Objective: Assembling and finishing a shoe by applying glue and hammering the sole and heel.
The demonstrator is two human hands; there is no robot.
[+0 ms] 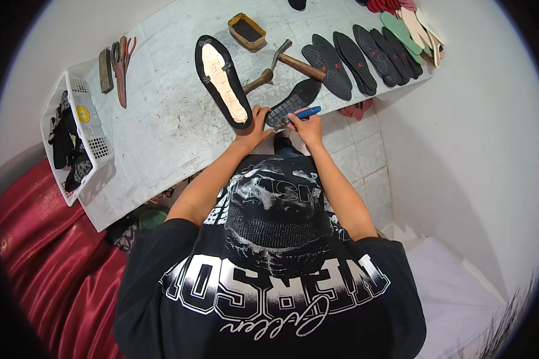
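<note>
A black shoe sole (296, 99) with a grid pattern lies at the table's near edge, its near end between my hands. My left hand (256, 127) grips that end, partly hidden under my fingers. In my right hand (308, 128) is a slim blue-handled tool (306, 113), held like a pen against the sole's near end; its tip is too small to make out. Just left of the sole, a black shoe upper (205, 51) lies bottom up, showing a cream insole board (219, 75). Its near end is close to my left hand.
Beyond the sole lie a hammer (299, 64) and a wooden-handled tool (259, 81). A tub of dark stuff (246, 31) stands farther back. Several black soles (353, 63) line the right. Pincers (121, 66) and a white basket (102, 146) are at left.
</note>
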